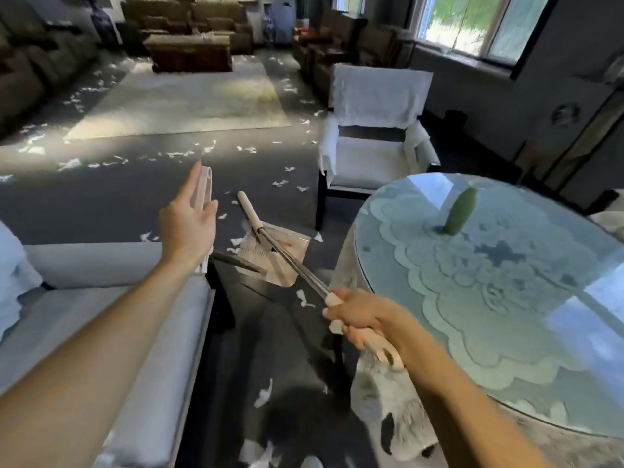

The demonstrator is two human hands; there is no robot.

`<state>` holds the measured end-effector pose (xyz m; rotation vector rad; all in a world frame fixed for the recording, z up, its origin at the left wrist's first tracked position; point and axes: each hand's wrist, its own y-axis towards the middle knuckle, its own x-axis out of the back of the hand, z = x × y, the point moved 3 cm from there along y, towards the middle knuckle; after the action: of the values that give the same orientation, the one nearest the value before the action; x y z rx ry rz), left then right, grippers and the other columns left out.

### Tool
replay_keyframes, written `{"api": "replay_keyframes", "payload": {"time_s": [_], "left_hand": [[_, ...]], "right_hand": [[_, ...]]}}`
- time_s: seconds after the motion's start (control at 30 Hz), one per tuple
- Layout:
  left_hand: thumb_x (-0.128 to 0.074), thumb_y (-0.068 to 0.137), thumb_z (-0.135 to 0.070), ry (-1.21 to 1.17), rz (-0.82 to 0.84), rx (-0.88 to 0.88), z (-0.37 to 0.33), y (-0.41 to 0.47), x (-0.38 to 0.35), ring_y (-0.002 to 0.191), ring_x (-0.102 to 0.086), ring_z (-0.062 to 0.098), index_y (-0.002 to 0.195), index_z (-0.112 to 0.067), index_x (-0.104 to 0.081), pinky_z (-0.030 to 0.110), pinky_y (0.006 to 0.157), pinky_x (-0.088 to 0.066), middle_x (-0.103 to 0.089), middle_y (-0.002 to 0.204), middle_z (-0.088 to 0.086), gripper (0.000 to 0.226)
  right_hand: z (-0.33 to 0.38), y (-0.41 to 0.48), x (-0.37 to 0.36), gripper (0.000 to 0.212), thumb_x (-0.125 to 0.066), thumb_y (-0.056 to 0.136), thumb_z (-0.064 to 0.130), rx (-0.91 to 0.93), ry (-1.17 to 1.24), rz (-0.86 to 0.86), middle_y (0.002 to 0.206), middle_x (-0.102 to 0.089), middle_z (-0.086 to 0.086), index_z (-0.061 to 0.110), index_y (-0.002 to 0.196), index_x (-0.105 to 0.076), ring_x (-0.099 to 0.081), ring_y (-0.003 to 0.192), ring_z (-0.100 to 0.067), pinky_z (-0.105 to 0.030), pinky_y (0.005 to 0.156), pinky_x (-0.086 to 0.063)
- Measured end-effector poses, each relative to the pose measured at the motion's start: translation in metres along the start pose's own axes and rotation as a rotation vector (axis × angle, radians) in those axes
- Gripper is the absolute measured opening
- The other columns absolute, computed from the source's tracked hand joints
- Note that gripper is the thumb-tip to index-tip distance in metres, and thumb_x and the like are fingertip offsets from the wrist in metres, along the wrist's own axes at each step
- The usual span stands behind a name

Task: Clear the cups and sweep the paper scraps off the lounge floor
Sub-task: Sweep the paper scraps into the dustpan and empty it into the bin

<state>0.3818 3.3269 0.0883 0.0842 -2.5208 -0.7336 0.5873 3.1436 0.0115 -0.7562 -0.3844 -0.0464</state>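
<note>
White paper scraps (280, 182) litter the dark floor around the pale rug (182, 99), and more scraps (263, 393) lie near my feet. My right hand (361, 319) grips the beige handle of a long metal pole (293, 265). The pole runs down to a pinkish dustpan (277, 255) on the floor between the sofa and the round table. My left hand (187, 224) is stretched forward with straight fingers against a white upright handle (205, 184), whose lower part is hidden behind the hand. I see no cups.
A light sofa (111, 298) fills the left foreground. A round glass-topped table (506, 298) with a green object (461, 211) stands at right. A white-covered armchair (374, 136) is beyond it. Dark sofas and a wooden coffee table (190, 52) sit at the back.
</note>
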Motion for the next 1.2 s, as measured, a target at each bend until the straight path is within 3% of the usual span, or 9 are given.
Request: {"api": "replay_keyframes", "payload": {"time_s": [0.1, 0.3, 0.5, 0.63, 0.73, 0.83, 0.93, 1.03, 1.2], "left_hand": [[-0.062, 0.089, -0.011, 0.03, 0.022, -0.042, 0.022, 0.084, -0.035, 0.115, -0.058, 0.026, 0.146, -0.031, -0.038, 0.028, 0.092, -0.044, -0.057, 0.135, 0.0, 0.065], [-0.06, 0.09, -0.008, -0.045, 0.045, -0.017, 0.104, 0.26, -0.108, 0.114, -0.044, -0.005, 0.147, -0.028, -0.037, 0.011, 0.093, -0.033, -0.041, 0.132, -0.026, 0.065], [-0.052, 0.087, 0.015, -0.16, 0.109, -0.062, 0.166, 0.427, -0.188, 0.119, -0.025, -0.027, 0.145, -0.003, -0.035, -0.008, 0.09, -0.025, -0.034, 0.138, -0.008, 0.063], [-0.052, 0.087, 0.016, -0.171, 0.06, -0.075, 0.202, 0.532, -0.225, 0.116, -0.022, -0.029, 0.144, -0.001, -0.035, -0.009, 0.088, -0.024, -0.036, 0.14, -0.003, 0.062], [-0.058, 0.088, 0.003, -0.041, 0.031, -0.106, 0.242, 0.617, -0.263, 0.116, -0.042, -0.01, 0.145, -0.012, -0.041, -0.008, 0.085, -0.024, -0.047, 0.134, -0.01, 0.062], [-0.059, 0.088, -0.003, -0.024, 0.064, -0.102, 0.289, 0.704, -0.314, 0.121, -0.052, 0.01, 0.145, -0.022, -0.042, 0.002, 0.089, -0.03, -0.051, 0.134, -0.012, 0.062], [-0.061, 0.088, -0.008, -0.013, 0.066, -0.08, 0.332, 0.788, -0.363, 0.123, -0.051, 0.015, 0.146, -0.026, -0.041, 0.011, 0.094, -0.033, -0.052, 0.138, -0.005, 0.064], [-0.062, 0.088, -0.009, -0.016, 0.113, -0.126, 0.352, 0.875, -0.41, 0.123, -0.053, 0.02, 0.145, -0.026, -0.042, 0.023, 0.098, -0.038, -0.053, 0.139, 0.0, 0.063], [-0.064, 0.087, -0.01, -0.068, 0.189, -0.144, 0.372, 1.008, -0.497, 0.116, -0.043, -0.004, 0.143, -0.031, -0.042, 0.005, 0.094, -0.03, -0.041, 0.129, -0.025, 0.064]], "right_hand": [[0.069, 0.058, 0.039, 0.047, -0.052, 0.098, 0.029, 0.031, -0.105, -0.018, 0.074, -0.058, 0.0, 0.023, 0.142, -0.037, -0.053, 0.053, -0.01, -0.03, 0.064, -0.05], [0.184, 0.208, 0.091, 0.036, -0.051, 0.096, 0.026, 0.112, -0.237, -0.051, 0.06, -0.053, 0.001, 0.015, 0.131, -0.046, -0.049, 0.042, -0.011, -0.022, 0.042, -0.043], [0.311, 0.363, 0.148, 0.022, -0.051, 0.097, 0.021, 0.094, -0.072, -0.048, 0.063, -0.05, -0.001, 0.019, 0.119, -0.053, -0.044, 0.041, -0.009, -0.023, 0.038, -0.04], [0.39, 0.443, 0.185, 0.02, -0.048, 0.098, 0.012, 0.058, 0.059, -0.015, 0.06, -0.042, -0.004, 0.016, 0.117, -0.053, -0.037, 0.031, -0.005, -0.012, 0.032, -0.033], [0.443, 0.515, 0.217, 0.015, -0.048, 0.098, 0.014, 0.056, 0.056, -0.012, 0.06, -0.042, -0.003, 0.019, 0.111, -0.053, -0.037, 0.036, -0.007, -0.013, 0.035, -0.032], [0.496, 0.598, 0.245, 0.01, -0.048, 0.096, 0.016, 0.058, 0.032, -0.016, 0.065, -0.044, -0.004, 0.02, 0.105, -0.052, -0.039, 0.041, -0.01, -0.018, 0.038, -0.034], [0.545, 0.673, 0.272, 0.005, -0.05, 0.095, 0.019, 0.022, 0.06, -0.061, 0.068, -0.046, -0.005, 0.021, 0.098, -0.053, -0.041, 0.045, -0.013, -0.021, 0.04, -0.035], [0.597, 0.741, 0.309, 0.015, -0.052, 0.095, 0.022, 0.022, 0.049, -0.094, 0.063, -0.05, -0.004, 0.021, 0.111, -0.053, -0.044, 0.038, -0.01, -0.02, 0.039, -0.041], [0.671, 0.842, 0.377, 0.036, -0.057, 0.094, 0.022, -0.007, 0.18, -0.121, 0.068, -0.052, -0.005, 0.021, 0.129, -0.05, -0.046, 0.052, -0.013, -0.029, 0.053, -0.045]]}}
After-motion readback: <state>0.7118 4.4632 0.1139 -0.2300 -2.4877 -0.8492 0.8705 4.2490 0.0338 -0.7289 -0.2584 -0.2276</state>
